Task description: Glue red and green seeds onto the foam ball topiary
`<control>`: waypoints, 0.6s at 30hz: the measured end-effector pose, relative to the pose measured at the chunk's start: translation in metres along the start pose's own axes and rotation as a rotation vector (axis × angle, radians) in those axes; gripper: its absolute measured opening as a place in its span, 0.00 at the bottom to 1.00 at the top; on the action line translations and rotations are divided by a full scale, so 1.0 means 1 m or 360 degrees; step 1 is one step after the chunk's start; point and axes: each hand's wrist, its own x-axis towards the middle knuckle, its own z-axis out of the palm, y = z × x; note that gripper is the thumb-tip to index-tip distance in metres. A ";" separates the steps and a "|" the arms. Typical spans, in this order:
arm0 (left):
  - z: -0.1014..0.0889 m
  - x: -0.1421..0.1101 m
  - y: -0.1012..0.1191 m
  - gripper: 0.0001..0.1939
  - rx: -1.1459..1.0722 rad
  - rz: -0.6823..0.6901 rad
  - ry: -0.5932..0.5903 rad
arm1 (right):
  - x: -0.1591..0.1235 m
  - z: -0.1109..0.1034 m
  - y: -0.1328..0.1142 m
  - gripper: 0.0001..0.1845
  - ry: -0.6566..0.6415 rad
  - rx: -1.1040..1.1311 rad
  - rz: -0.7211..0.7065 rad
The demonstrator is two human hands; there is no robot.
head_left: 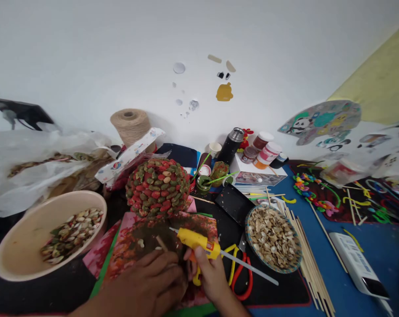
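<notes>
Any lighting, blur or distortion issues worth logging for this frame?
Head view: soft light, darker upper corners, a faint shadow on the wall beside the twine spool; head view, edges: wide-angle stretching, as on the beige bowl, and smearing at far right; head view, centre: yellow glue gun in the right hand fairly sharp.

Yellow glue gun [196, 241], one: gripped in my right hand [212, 275], nozzle toward 10 o'clock, translucent glue stick [248, 267] projecting toward 4. My left hand [149, 281]: curled just beside it at 8, above a red-patterned sheet [125, 246]; its grasp is hidden. Placed about the gun, by clock: ball [158, 189] covered in red and green shells, at 11; twine cone [129, 127], beyond it; black flask [228, 152] and lidded paint jars [263, 156], at 1; basket [273, 237] of pale shells, at 3; red-handled scissors [246, 281], at 4; cream basin [17, 246] with loose shells, at 9.
</notes>
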 end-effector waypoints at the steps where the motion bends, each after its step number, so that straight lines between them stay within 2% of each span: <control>1: 0.008 0.000 0.000 0.12 0.0076 0.0024 -0.0034 | 0.001 0.000 0.001 0.49 0.0029 0.0010 -0.0017; 3: 0.020 0.002 0.000 0.15 0.0198 0.0072 -0.0066 | 0.002 0.000 0.002 0.49 0.0072 0.0022 -0.0059; 6: 0.030 0.005 -0.001 0.13 0.0286 0.0098 -0.0091 | 0.001 -0.001 0.003 0.47 0.0078 0.0029 -0.0096; 11: 0.033 0.005 0.000 0.13 0.0291 0.0069 -0.0108 | -0.001 -0.002 0.003 0.47 0.0124 0.0044 -0.0100; 13: 0.023 0.003 -0.003 0.12 0.0212 0.0015 -0.0078 | -0.001 -0.003 0.004 0.47 0.0107 0.0041 -0.0093; 15: 0.002 -0.004 -0.009 0.12 0.0061 -0.0019 -0.0035 | 0.000 -0.005 0.006 0.46 0.0067 0.0043 -0.0087; 16: -0.011 -0.009 -0.013 0.19 -0.0039 -0.0055 -0.0093 | 0.000 -0.006 0.007 0.46 0.0042 0.0043 -0.0085; 17: -0.025 -0.016 -0.018 0.30 -0.0144 -0.0028 -0.0221 | 0.001 -0.006 0.009 0.46 0.0017 0.0040 -0.0086; 18: -0.039 -0.023 -0.023 0.38 -0.0199 -0.0033 -0.0178 | 0.002 -0.006 0.011 0.47 0.0000 0.0033 -0.0089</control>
